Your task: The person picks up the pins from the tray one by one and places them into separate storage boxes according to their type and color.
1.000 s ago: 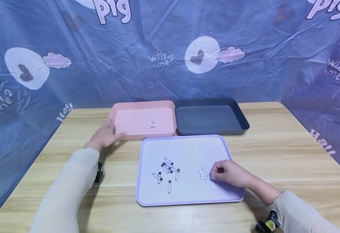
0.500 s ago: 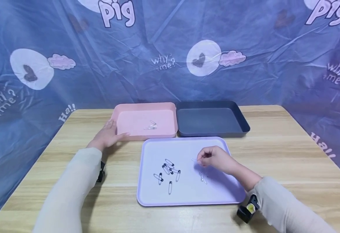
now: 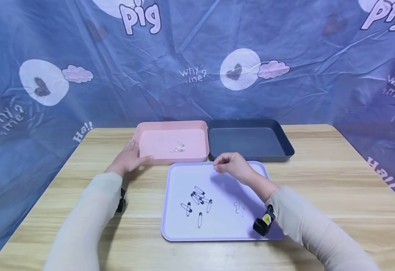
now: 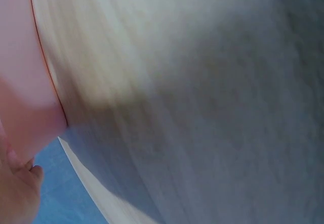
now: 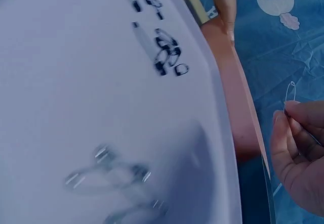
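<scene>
My right hand (image 3: 234,166) pinches a silver safety pin (image 5: 292,84) between thumb and fingertips; its looped end sticks out in the right wrist view. This hand is over the back edge of the lilac tray (image 3: 224,230), near where the pink tray (image 3: 157,139) meets the dark one. Fingers spread, my left hand (image 3: 127,158) rests against the pink tray's near left corner, its thumb along the front wall. A few silver safety pins (image 3: 180,149) lie in the pink tray. On the lilac tray are several black-headed safety pins (image 3: 200,198) and, farther right, a small silver group (image 3: 238,209).
The dark grey tray (image 3: 248,139) stands right of the pink one, side by side. All three trays sit on a wooden table (image 3: 322,177). A blue printed cloth (image 3: 163,90) hangs behind and at both sides.
My right hand has lifted a silver safety pin from the silver group and moved up and left to the lilac tray's back edge. My left hand has stayed at the pink tray's corner.
</scene>
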The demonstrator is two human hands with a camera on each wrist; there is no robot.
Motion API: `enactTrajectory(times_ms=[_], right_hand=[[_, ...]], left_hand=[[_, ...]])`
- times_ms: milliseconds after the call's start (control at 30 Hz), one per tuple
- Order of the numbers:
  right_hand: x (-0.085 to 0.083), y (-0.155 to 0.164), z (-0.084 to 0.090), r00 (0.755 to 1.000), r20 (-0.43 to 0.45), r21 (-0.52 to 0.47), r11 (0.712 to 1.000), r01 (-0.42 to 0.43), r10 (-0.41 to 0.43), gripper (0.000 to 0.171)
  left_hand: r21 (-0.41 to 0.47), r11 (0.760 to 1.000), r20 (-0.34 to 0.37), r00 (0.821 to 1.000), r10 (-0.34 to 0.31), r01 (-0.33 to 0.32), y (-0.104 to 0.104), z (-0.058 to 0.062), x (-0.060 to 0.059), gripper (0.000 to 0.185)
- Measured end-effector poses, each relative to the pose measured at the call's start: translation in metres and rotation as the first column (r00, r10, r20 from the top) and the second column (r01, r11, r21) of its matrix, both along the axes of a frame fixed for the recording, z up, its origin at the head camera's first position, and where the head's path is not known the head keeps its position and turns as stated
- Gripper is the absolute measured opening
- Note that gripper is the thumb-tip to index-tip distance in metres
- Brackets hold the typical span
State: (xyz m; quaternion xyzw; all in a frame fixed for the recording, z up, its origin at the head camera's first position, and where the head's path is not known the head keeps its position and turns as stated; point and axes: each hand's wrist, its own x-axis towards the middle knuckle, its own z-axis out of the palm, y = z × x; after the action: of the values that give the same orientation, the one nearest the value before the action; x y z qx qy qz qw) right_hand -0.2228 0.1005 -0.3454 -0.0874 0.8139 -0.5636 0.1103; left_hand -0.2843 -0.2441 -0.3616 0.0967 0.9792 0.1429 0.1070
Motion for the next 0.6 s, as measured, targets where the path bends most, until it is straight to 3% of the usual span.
enactTrajectory(times_ms=[400, 600], right_hand=[[-0.037, -0.039, -0.003, 0.999, -0.006, -0.189, 0.981, 0.041, -0.043, 0.015], [-0.05, -0.048, -0.01, 0.994, 0.05, -0.193, 0.975, 0.109, -0.101, 0.02]], left_hand=[[0.004, 1.0, 0.009, 1.0, 0.021, -0.021, -0.002, -0.001, -0.001, 0.098], [0.009, 1.0, 0.002, 1.0, 0.009, -0.009, 0.001, -0.002, -0.001, 0.098]])
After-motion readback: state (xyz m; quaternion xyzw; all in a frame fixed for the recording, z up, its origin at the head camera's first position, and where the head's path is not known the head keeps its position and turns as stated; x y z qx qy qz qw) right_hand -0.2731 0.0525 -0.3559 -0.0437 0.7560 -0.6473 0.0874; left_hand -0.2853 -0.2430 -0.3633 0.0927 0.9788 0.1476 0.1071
